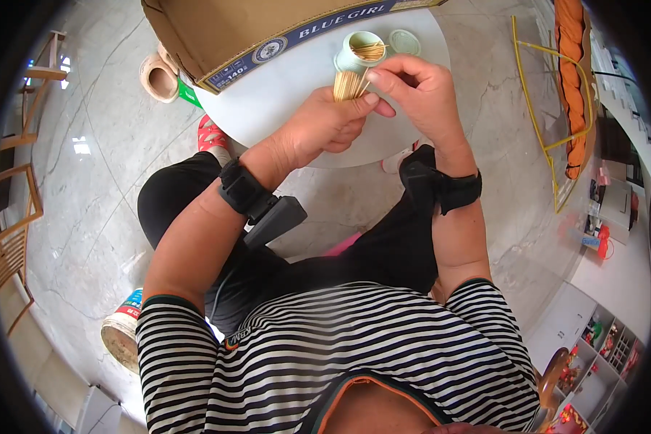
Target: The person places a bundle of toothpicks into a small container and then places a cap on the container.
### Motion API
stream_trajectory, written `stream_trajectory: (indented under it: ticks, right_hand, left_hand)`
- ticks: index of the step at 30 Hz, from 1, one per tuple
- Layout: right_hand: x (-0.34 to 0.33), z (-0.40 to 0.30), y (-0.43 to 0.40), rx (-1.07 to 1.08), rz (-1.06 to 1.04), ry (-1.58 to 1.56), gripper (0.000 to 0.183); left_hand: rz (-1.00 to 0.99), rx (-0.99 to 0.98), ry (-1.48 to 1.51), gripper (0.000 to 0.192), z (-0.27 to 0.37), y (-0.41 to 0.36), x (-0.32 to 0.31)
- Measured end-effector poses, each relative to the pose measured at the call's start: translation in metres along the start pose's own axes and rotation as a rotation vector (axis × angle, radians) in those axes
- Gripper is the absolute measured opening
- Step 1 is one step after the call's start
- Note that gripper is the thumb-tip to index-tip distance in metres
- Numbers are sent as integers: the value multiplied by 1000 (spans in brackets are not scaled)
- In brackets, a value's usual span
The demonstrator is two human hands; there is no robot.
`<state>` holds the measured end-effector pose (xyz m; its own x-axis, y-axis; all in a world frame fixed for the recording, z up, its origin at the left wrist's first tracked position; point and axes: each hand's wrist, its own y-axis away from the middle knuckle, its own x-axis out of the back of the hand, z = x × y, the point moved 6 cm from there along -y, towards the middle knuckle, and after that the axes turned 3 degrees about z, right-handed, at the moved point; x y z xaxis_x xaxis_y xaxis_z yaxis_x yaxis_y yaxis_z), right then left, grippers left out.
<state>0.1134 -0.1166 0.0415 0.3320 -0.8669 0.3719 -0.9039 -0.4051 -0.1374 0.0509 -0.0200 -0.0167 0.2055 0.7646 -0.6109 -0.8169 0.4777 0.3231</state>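
Observation:
My left hand (333, 122) is closed around a bundle of wooden toothpicks (346, 85), their tips pointing up out of the fist. With thumb and forefinger, my right hand (412, 89) pinches a toothpick (364, 81) at the right side of the bundle. Just beyond the hands, a pale green round container (352, 59) stands uncovered on the white round table (282, 116), with more toothpicks (370, 51) inside. Its pale green lid (404, 42) lies beside it on the right. Whether the pinched toothpick touches the others is unclear.
An open cardboard box (238, 32) covers the table's far left part. A pinkish roll-shaped object (160, 81) is beyond the table's left edge. A yellow metal frame (537, 103) with orange fabric (572, 97) stands right, and a bucket (122, 336) is on the floor at lower left.

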Motion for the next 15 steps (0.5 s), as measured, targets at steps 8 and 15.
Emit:
stream_trajectory:
  ticks: [8,15]
  right_hand:
    - [32,-5,-1,120,405,-27,9]
    - [25,-9,-4,343,482,269,10]
  left_hand:
    - [15,-6,-13,32,1,1,2]
    - [1,-2,-17,31,0,0,1]
